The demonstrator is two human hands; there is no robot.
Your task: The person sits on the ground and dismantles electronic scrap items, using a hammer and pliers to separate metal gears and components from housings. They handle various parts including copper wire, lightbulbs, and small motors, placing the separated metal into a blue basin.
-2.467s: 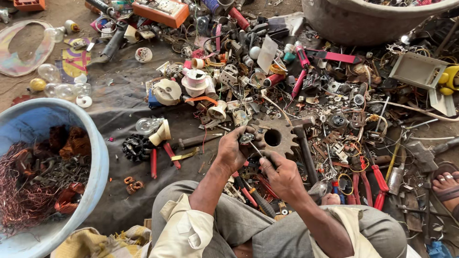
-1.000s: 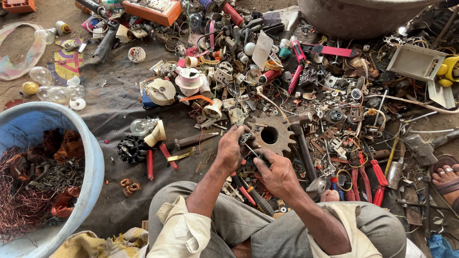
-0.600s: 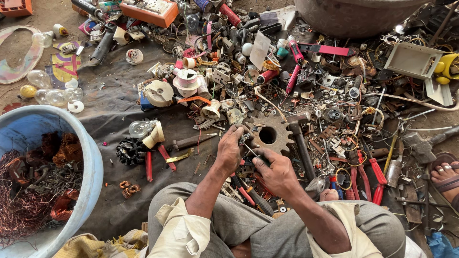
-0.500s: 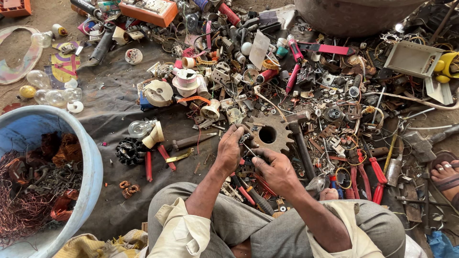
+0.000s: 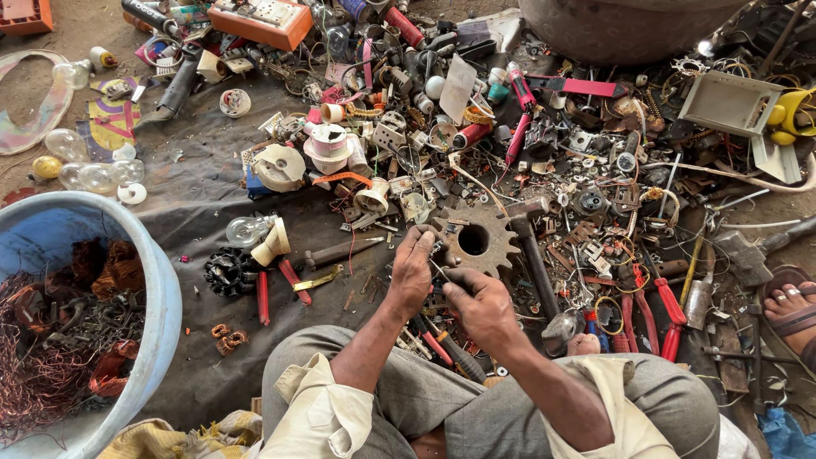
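Both hands meet just below the picture's middle: the left hand (image 5: 414, 272) and the right hand (image 5: 480, 302) each pinch a small metal part (image 5: 440, 270) between curled fingertips, though what the part is stays too small to tell. At twelve o'clock from the hands, just beside them, a rusty toothed gear (image 5: 474, 240) lies flat on the dark cloth (image 5: 195, 183), a hammer (image 5: 531, 255) touching its right edge. Well apart at nine o'clock sits a blue tub (image 5: 157, 297) of copper wire, with red-handled pliers (image 5: 659, 310) at three o'clock.

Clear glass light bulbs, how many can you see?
4: three bulbs clustered at the left above the blue tub, one bulb beside the black gear. More may hide in the pile.
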